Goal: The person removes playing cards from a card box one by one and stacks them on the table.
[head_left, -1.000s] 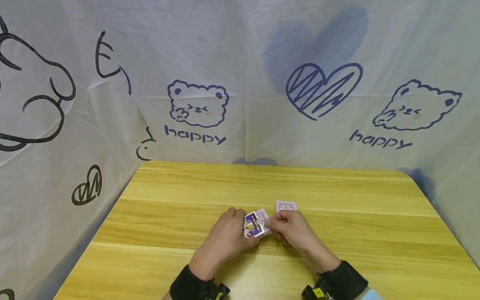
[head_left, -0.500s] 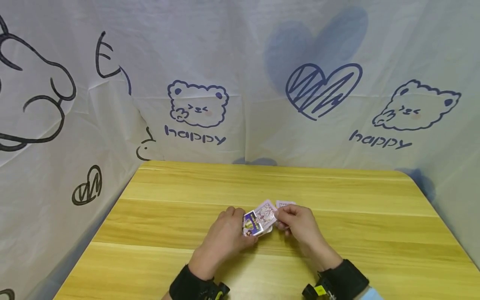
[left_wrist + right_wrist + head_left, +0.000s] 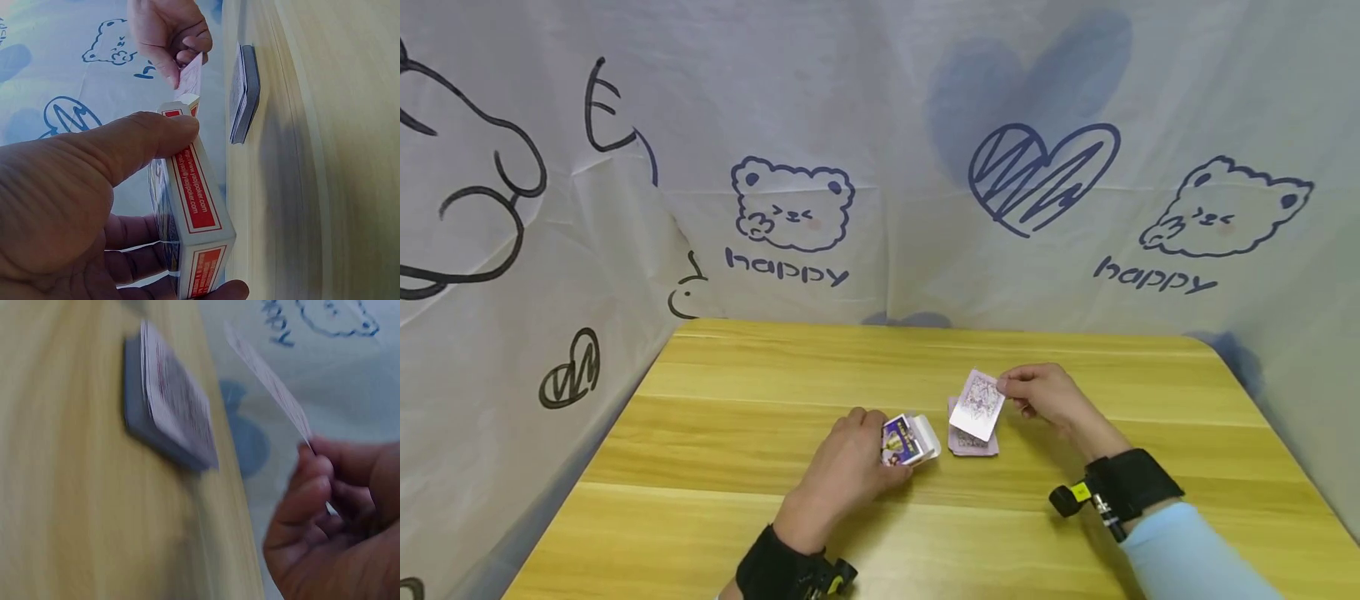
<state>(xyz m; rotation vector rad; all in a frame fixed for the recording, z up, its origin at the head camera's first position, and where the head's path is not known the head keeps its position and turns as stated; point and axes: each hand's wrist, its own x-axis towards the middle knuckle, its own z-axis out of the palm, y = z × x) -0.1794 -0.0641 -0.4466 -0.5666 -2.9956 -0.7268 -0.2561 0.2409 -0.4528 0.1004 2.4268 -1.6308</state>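
Observation:
My left hand (image 3: 844, 468) grips a playing card box (image 3: 901, 442) with a purple picture on its front; thumb and fingers hold its sides. The box's white flap stands open toward the right. In the left wrist view a red-and-white side of the box (image 3: 194, 194) shows. Between thumb and fingers my right hand (image 3: 1051, 397) pinches a playing card (image 3: 981, 403) by its edge, pink patterned back upward. That card is held above a deck of playing cards (image 3: 973, 447), which lies on the table. In the right wrist view the deck (image 3: 169, 400) and the raised card (image 3: 269, 378) are apart.
The light wooden table (image 3: 760, 367) extends around both hands. Behind it hangs a white cloth (image 3: 917, 250) with bear and heart drawings, and the cloth continues along the left side.
My right hand has drawn the card out of the box and carried it right and away from me, over the deck. My left hand stays almost where it was with the box.

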